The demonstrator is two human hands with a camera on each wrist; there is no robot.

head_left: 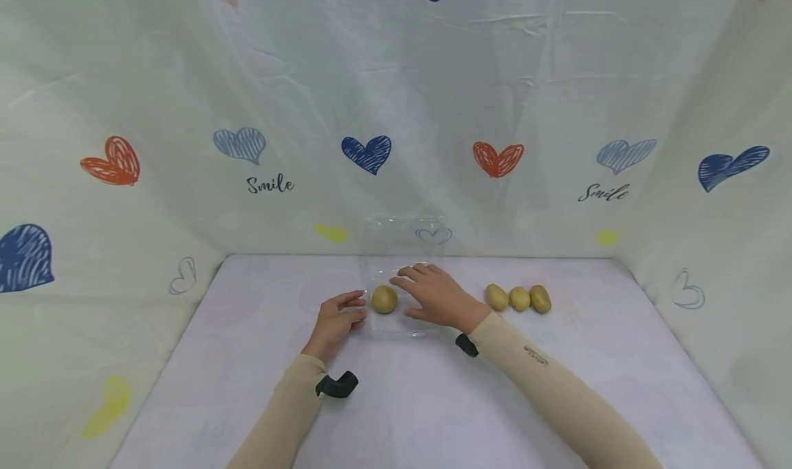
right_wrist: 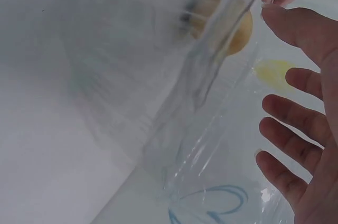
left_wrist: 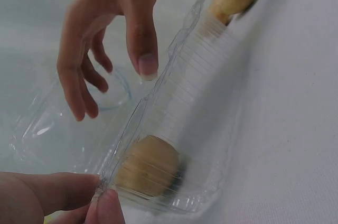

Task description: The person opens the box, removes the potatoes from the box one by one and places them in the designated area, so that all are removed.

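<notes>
A clear plastic clamshell box (left_wrist: 195, 102) stands on the table with its lid (head_left: 402, 238) raised at the back. One potato (head_left: 384, 299) lies inside, toward the box's left end. My left hand (head_left: 337, 324) pinches the left rim between thumb and fingers, as the left wrist view shows close up. Over the box hangs my right hand (head_left: 442, 297), its fingers spread and nothing in them. In the right wrist view the right thumb (right_wrist: 301, 28) points toward the potato's end of the box.
To the right of the box, three more potatoes (head_left: 520, 298) sit side by side on the white-covered table (head_left: 396, 400). A pale curtain (head_left: 433, 97) printed with hearts rises behind the table and along both sides.
</notes>
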